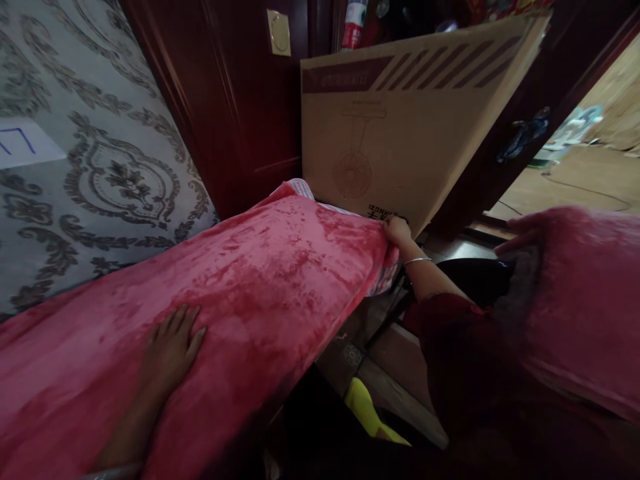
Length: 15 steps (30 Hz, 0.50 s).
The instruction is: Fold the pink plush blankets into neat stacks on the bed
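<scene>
A plush pink-red cloth (270,280) covers a long narrow surface from the lower left to the middle. My left hand (173,343) lies flat on the cloth with its fingers stretched out. At the far right corner my right hand (397,232) has its fingers closed on the cloth's edge. A patterned fabric (383,280) shows beneath that corner, and some of it peeks out along the far edge. The fingertips of my right hand are partly hidden by the fold.
A large cardboard box (415,133) with a printed fan stands just beyond the cloth, against a dark red door (250,100). Patterned wallpaper (120,173) is on the left. Another pink cloth-covered surface (590,307) is at right. Something yellow (367,410) lies low down.
</scene>
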Each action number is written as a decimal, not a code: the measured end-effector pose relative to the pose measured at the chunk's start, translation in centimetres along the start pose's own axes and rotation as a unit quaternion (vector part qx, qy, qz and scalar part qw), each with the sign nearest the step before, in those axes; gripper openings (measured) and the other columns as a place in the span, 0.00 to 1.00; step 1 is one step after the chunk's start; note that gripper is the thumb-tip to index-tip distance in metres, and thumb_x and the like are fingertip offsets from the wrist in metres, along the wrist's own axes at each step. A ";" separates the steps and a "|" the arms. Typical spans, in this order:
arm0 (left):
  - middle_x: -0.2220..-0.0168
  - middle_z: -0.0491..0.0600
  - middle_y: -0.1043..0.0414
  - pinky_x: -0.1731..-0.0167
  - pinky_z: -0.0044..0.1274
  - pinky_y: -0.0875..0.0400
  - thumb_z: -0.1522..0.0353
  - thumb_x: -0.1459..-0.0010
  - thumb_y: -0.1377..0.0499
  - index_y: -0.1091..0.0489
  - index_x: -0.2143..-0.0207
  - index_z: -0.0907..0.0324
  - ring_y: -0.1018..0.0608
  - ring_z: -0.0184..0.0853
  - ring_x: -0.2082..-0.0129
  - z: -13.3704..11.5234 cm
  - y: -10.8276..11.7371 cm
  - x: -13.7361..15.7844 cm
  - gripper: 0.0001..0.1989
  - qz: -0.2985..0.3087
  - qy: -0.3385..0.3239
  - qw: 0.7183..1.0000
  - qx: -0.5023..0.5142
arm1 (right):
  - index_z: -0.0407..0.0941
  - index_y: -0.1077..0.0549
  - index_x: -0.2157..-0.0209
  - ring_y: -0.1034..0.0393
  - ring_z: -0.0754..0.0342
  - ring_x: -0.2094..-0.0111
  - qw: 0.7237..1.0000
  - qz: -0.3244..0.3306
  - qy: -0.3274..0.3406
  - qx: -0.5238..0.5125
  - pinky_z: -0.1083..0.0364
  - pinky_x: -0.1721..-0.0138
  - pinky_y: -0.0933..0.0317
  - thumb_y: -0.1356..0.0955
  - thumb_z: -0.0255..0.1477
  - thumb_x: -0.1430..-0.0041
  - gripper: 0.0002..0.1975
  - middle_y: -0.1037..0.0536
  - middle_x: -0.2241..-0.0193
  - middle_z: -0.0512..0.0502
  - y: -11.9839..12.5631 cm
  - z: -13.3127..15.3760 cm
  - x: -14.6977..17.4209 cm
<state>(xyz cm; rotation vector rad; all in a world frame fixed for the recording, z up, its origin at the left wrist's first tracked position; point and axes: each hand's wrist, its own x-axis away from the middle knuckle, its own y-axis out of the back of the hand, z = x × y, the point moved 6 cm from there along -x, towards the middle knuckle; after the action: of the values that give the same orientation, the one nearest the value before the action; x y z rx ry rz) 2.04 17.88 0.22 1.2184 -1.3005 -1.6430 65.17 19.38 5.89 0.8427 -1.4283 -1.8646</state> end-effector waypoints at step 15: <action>0.33 0.59 0.37 0.35 0.45 0.41 0.58 0.35 0.56 0.33 0.36 0.62 0.36 0.49 0.32 0.9 -0.7 0.1 0.32 -0.009 -0.004 1.000 0.005 | 0.32 0.26 0.44 0.29 0.38 0.45 0.999 -0.011 -0.017 0.038 0.45 0.48 0.35 0.44 0.22 0.32 0.23 0.25 0.49 0.22 -2.9 0.4 0.9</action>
<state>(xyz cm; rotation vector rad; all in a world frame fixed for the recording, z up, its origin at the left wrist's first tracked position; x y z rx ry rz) 1.20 18.23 -0.39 1.2347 -1.3078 -1.6573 64.06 19.50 3.06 0.8717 -1.5256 -1.8589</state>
